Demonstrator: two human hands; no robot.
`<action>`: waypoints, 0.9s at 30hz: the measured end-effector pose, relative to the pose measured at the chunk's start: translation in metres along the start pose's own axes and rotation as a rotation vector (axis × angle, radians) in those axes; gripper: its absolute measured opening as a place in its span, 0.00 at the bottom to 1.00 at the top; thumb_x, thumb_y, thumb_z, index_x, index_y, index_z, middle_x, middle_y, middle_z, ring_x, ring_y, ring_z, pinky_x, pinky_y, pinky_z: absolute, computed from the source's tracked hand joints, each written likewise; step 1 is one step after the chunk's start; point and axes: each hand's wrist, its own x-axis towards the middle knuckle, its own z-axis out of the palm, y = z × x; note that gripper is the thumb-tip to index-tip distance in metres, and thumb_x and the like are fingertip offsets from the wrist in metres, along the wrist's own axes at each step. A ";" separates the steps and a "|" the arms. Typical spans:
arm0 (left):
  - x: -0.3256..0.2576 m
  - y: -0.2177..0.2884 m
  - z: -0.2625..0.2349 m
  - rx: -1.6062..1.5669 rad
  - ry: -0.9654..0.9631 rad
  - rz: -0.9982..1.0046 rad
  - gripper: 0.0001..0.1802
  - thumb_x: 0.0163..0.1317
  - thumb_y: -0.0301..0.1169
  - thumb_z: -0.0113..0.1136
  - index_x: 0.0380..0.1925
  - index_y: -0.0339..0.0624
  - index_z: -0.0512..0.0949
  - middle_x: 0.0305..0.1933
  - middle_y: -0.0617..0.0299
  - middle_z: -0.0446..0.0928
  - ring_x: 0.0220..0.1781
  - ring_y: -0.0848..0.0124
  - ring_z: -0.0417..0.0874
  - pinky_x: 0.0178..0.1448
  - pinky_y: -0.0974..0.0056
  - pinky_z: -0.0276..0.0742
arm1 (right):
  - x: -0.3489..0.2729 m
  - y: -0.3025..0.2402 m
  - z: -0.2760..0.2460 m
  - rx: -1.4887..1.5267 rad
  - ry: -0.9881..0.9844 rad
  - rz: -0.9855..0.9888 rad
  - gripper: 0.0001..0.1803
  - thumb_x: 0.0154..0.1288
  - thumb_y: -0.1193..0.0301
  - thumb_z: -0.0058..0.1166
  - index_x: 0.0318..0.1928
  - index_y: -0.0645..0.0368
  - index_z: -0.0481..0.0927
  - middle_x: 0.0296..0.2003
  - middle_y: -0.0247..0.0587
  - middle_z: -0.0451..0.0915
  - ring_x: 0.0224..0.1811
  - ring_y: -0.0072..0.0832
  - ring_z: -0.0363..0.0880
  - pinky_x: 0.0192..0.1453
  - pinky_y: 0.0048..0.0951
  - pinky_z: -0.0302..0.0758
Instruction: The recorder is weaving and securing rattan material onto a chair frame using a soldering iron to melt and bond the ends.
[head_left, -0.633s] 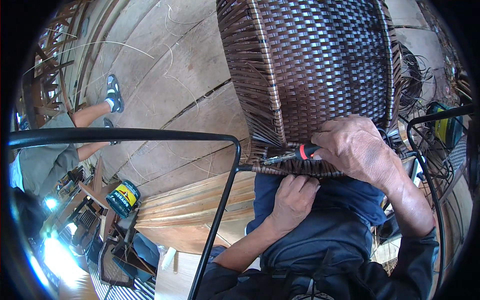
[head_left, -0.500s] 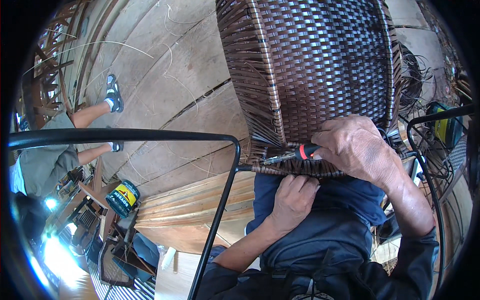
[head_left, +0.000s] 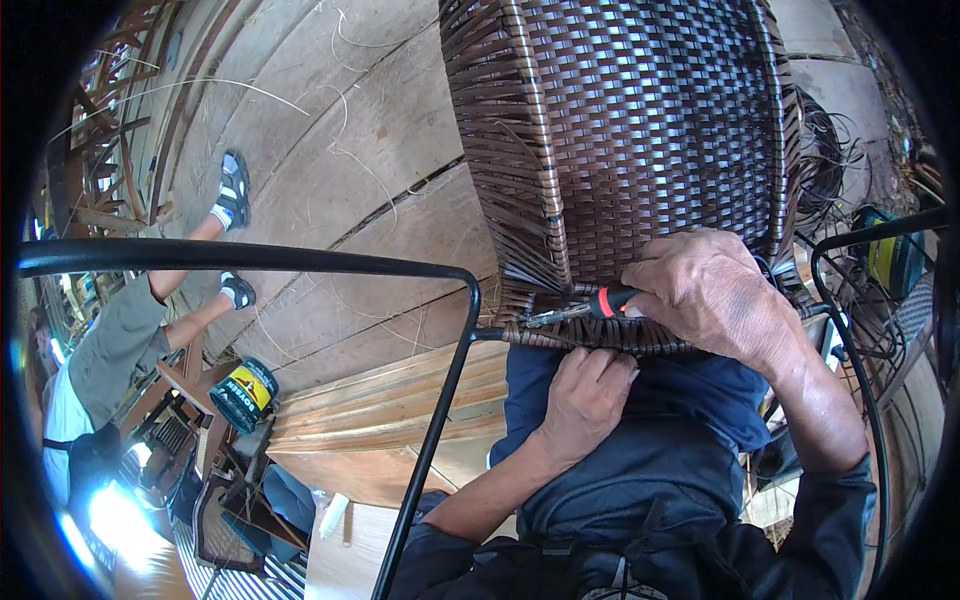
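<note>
A brown woven wicker chair [head_left: 660, 130] lies across my lap, with loose strand ends along its left side and a black metal frame [head_left: 250, 256] bending round me. My right hand [head_left: 705, 290] is closed round the red and black handle of a screwdriver [head_left: 607, 302]. The metal shaft points left and lies along the wrapped near rail [head_left: 600, 338], its tip among the strands at the rail's left end. My left hand [head_left: 592, 395] has its fingers curled against the near side of that rail, and the fingertips are partly hidden.
At the left a person [head_left: 130, 330] in shorts and sandals is on the plank floor [head_left: 290, 140]. A dark can with a yellow label [head_left: 244, 394] stands beside stacked boards [head_left: 390, 405]. A coil of dark strands [head_left: 820, 150] and another can [head_left: 888, 255] sit at the right.
The person at the left has shifted, legs and body now showing more. The chair and frame have moved very slightly in view. My hands and the screwdriver stay almost in place.
</note>
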 end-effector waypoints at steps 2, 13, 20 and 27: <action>0.002 0.001 0.001 -0.008 -0.010 -0.003 0.10 0.51 0.25 0.63 0.35 0.37 0.78 0.32 0.57 0.71 0.34 0.61 0.72 0.40 0.60 0.72 | -0.002 0.001 0.000 -0.003 0.022 -0.001 0.12 0.55 0.65 0.61 0.37 0.59 0.82 0.29 0.40 0.79 0.35 0.37 0.81 0.39 0.36 0.77; 0.000 0.001 0.000 -0.012 -0.019 -0.017 0.11 0.51 0.25 0.64 0.36 0.36 0.78 0.33 0.57 0.72 0.35 0.60 0.73 0.42 0.60 0.72 | 0.000 0.001 -0.001 -0.014 0.018 -0.016 0.12 0.55 0.63 0.61 0.36 0.58 0.82 0.29 0.40 0.79 0.34 0.37 0.81 0.38 0.36 0.77; 0.000 0.001 0.002 -0.018 -0.023 -0.023 0.11 0.52 0.25 0.63 0.37 0.36 0.78 0.35 0.56 0.73 0.36 0.59 0.74 0.43 0.59 0.73 | -0.003 -0.004 -0.009 -0.075 -0.006 -0.010 0.11 0.55 0.65 0.62 0.35 0.59 0.81 0.29 0.39 0.79 0.33 0.37 0.81 0.37 0.36 0.77; 0.002 0.001 -0.002 -0.046 0.017 -0.013 0.12 0.51 0.23 0.63 0.37 0.37 0.78 0.39 0.55 0.75 0.38 0.59 0.76 0.44 0.59 0.74 | -0.035 -0.001 -0.023 0.256 0.286 0.307 0.14 0.64 0.64 0.54 0.35 0.64 0.77 0.27 0.51 0.77 0.31 0.47 0.79 0.35 0.42 0.74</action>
